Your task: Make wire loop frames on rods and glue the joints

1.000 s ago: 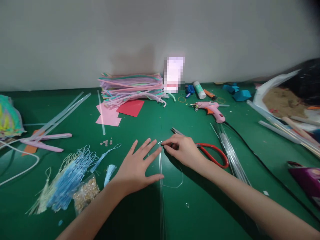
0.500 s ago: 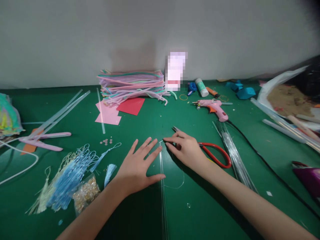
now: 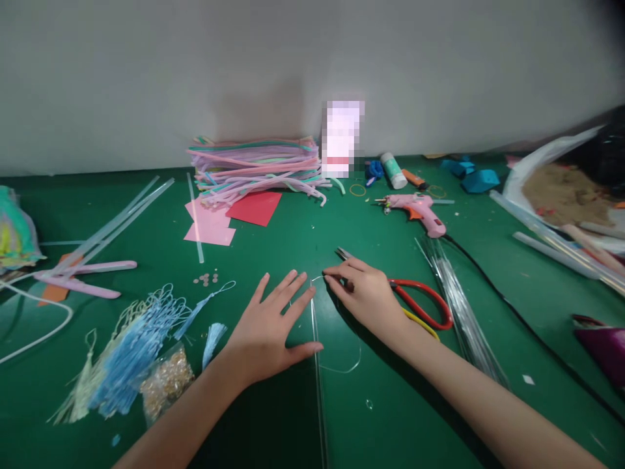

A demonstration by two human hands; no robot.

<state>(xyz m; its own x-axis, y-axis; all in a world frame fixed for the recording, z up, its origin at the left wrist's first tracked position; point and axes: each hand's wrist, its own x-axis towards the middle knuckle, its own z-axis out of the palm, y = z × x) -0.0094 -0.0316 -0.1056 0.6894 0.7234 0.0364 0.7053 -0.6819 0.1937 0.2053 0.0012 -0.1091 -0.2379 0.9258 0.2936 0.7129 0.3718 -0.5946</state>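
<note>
My left hand (image 3: 273,326) lies flat with fingers spread, its index fingertip and thumb touching thin, clear wire-like strands (image 3: 319,397) that run down towards me. My right hand (image 3: 361,286) is closed in a pinch on the short pale end of a fine thread (image 3: 317,279) at the strands' top. A loose curve of fine clear line (image 3: 360,355) lies between the hands. Red-handled scissors or cutters (image 3: 446,309) lie beneath the right hand; their metal tips show beyond the knuckles and their middle is hidden. A yellow handle (image 3: 422,324) is partly covered by the right wrist.
A pink glue gun (image 3: 420,208) with a black cord and a bundle of clear strands (image 3: 459,319) lie at right. Pipe cleaners (image 3: 256,166) are stacked by the wall. Blue tassels (image 3: 129,355), a bag of small gold pieces (image 3: 168,381) and a pink clamp-like tool (image 3: 92,280) are at left.
My right hand has shifted slightly right, drawing the pinched thread end away from the left fingertips. More of the yellow handle shows. My left hand stays in place.
</note>
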